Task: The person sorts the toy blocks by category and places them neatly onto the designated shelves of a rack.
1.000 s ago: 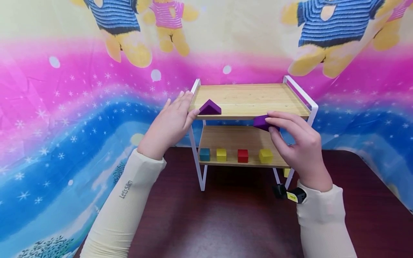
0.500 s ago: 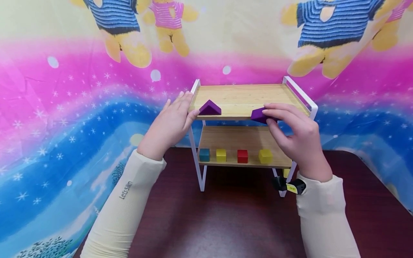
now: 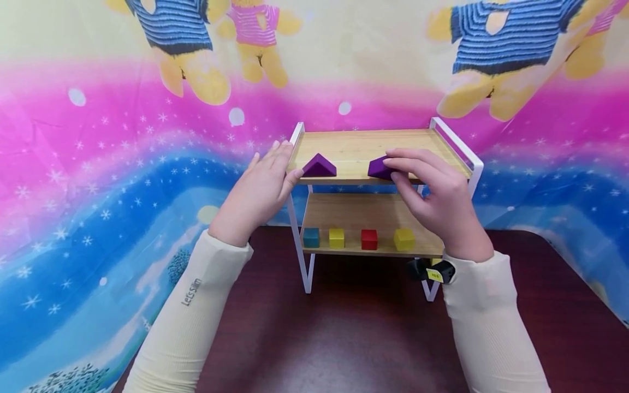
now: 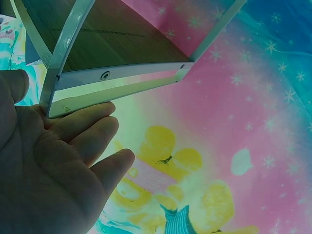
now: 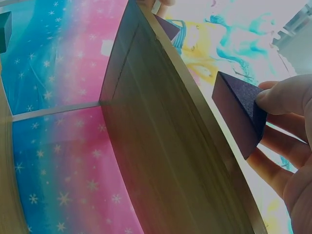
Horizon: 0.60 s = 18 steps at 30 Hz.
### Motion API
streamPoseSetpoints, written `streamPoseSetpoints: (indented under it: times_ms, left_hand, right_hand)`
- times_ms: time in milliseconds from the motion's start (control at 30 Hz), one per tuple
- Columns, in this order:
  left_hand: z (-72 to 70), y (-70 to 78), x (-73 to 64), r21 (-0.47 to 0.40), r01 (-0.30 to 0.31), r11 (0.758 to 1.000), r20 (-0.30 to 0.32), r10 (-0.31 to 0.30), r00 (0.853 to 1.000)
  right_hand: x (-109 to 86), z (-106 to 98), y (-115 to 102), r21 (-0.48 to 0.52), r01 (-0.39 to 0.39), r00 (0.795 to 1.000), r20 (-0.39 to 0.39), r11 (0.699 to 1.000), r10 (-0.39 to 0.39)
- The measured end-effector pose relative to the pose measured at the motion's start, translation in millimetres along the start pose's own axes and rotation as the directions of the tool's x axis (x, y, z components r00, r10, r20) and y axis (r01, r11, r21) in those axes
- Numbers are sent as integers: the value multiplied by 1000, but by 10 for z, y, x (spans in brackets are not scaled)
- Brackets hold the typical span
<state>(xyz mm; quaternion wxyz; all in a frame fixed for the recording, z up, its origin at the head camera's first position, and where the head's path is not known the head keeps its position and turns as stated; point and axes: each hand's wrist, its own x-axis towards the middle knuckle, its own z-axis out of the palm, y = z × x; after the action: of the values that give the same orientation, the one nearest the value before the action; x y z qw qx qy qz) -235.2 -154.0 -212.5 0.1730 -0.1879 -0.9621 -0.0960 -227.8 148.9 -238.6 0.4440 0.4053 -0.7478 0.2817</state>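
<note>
A two-tier wooden shelf (image 3: 363,143) with white metal side frames stands ahead. My right hand (image 3: 437,194) pinches a purple triangular block (image 3: 380,167) between thumb and fingers at the front of the top board. In the right wrist view this purple block (image 5: 237,111) shows just off the board's edge. Another purple triangular block (image 3: 319,166) rests on the top board's front left. My left hand (image 3: 260,188), fingers straight, lies against the shelf's left side, its thumb tip right at that second block. The left wrist view shows the fingers (image 4: 92,136) along the white side rail (image 4: 117,95).
On the lower board stand a teal cube (image 3: 311,237), a yellow cube (image 3: 336,238), a red cube (image 3: 369,239) and a second yellow cube (image 3: 404,239). Beneath is a dark red-brown table (image 3: 344,333). A printed curtain (image 3: 147,136) hangs close behind.
My right hand has moved up and to the left with its purple block, from in front of the board to the top board's level. The left hand has stayed put.
</note>
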Motion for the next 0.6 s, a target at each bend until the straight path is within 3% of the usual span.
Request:
streamPoseSetpoints:
  times_ms: [600]
  left_hand:
    - [20,-21,-6,-9,-12,1000,-7,12,1000]
  right_hand:
    - [159,120,72,14,-3,998,57,1000,2]
